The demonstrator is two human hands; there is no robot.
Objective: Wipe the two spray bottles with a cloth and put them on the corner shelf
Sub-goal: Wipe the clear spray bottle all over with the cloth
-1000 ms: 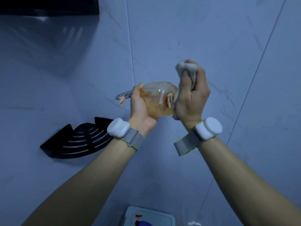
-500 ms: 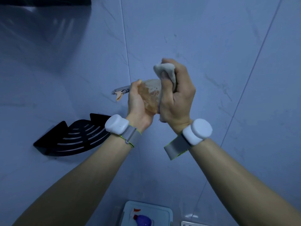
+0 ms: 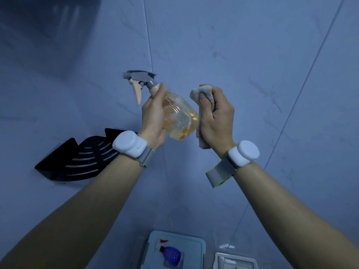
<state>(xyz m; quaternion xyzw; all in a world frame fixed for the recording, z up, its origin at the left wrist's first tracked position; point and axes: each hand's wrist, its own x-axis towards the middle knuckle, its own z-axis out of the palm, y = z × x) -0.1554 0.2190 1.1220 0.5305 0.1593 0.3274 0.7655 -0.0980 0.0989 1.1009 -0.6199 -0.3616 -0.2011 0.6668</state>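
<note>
My left hand [image 3: 152,118] grips a clear orange spray bottle [image 3: 179,118] by its upper body, its grey trigger head [image 3: 140,77] tilted up and to the left. My right hand [image 3: 215,119] is closed on a bunched pale cloth [image 3: 202,94], which hangs down against the bottle's right side. A black slotted corner shelf [image 3: 77,162] sits on the wall to the lower left, with nothing on it. A second spray bottle, blue with a red and white head [image 3: 172,253], lies on a light blue box lid [image 3: 194,241] at the bottom.
Pale tiled walls meet in a corner behind my hands. A dark fixture [image 3: 50,8] fills the upper left. A clear lidded container [image 3: 235,261] stands to the right of the blue box. White sensor bands are strapped on both wrists.
The bottle has turned from lying sideways to nearly upright, its head now up. My right hand with the cloth has moved off the bottle's front to its right side.
</note>
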